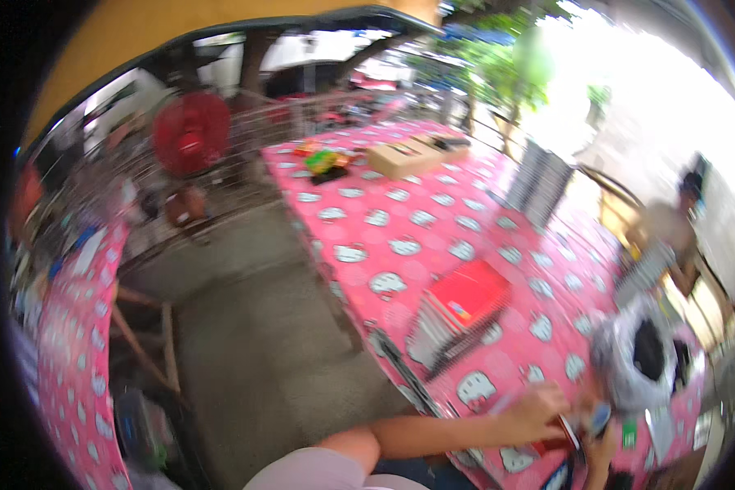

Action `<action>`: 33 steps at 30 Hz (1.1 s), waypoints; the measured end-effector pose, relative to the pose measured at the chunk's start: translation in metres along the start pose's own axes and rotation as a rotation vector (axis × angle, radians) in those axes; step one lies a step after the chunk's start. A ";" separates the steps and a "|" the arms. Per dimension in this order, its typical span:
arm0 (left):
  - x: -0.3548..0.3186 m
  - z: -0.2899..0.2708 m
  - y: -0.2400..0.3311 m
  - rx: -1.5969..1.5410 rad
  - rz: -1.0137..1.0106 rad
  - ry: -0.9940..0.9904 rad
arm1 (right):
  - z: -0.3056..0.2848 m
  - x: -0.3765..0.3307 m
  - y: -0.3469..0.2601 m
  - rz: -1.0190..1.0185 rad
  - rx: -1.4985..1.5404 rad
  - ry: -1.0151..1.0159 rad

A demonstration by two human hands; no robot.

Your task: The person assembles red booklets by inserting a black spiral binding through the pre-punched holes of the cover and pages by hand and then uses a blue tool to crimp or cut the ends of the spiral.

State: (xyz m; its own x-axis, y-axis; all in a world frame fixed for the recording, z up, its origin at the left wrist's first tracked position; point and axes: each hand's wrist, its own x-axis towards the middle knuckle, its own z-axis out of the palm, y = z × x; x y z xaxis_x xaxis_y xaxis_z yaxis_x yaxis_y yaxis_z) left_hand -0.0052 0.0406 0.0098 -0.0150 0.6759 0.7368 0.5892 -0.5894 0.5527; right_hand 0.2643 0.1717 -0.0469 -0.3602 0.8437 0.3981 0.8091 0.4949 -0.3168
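Over the near right part of the pink table (404, 220), my left hand (537, 411) is closed, its fingers curled. A slim white-edged thing (569, 433) sits between it and my right hand (600, 447); blur hides its kind. My right hand is closed too, beside a small bluish round thing (599, 418), and I cannot make out what its fingers hold. Beyond my left hand lies a stack of red-covered books (474, 294). A white plastic bag (616, 367) with something dark in its mouth stands just past my right hand.
A grey ridged object (539, 184), a cardboard box (404, 158) and colourful packets (327, 162) lie farther back. Another person (665, 229) is at the table's right side. A red fan (192, 133) stands far left, and a second pink-covered table (65, 351) runs along the left.
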 end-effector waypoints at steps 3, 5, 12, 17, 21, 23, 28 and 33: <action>0.012 -0.026 0.010 0.021 -0.063 -0.117 | -0.013 0.005 0.041 -0.196 0.629 -0.041; 0.007 -0.032 0.002 0.070 -0.076 -0.118 | -0.048 0.011 -0.057 -0.111 1.278 -0.193; 0.013 -0.024 0.005 0.034 -0.124 -0.161 | -0.084 0.043 -0.100 -0.021 0.383 -0.204; 0.005 -0.029 0.001 -0.102 -0.279 -0.055 | -0.075 0.031 -0.096 0.074 0.894 -0.303; -0.005 -0.037 -0.007 -0.441 -0.516 0.008 | -0.062 0.041 -0.093 -0.034 0.697 -0.330; -0.012 -0.035 -0.018 -0.671 -0.587 0.063 | -0.051 0.034 -0.088 -0.367 0.558 -0.012; -0.016 -0.038 -0.027 -0.626 -0.637 0.102 | -0.053 0.052 -0.116 -0.079 0.734 -0.265; -0.009 -0.045 -0.018 -0.633 -0.732 0.065 | -0.045 0.050 -0.112 -0.005 0.370 -0.116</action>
State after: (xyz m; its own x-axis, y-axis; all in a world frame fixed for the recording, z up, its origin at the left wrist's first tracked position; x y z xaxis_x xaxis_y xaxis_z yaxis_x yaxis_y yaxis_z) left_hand -0.0525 0.0248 0.0107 -0.2610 0.9556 0.1369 -0.1274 -0.1746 0.9763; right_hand 0.1767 0.1489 0.0473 -0.4309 0.8484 0.3075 0.5924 0.5230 -0.6128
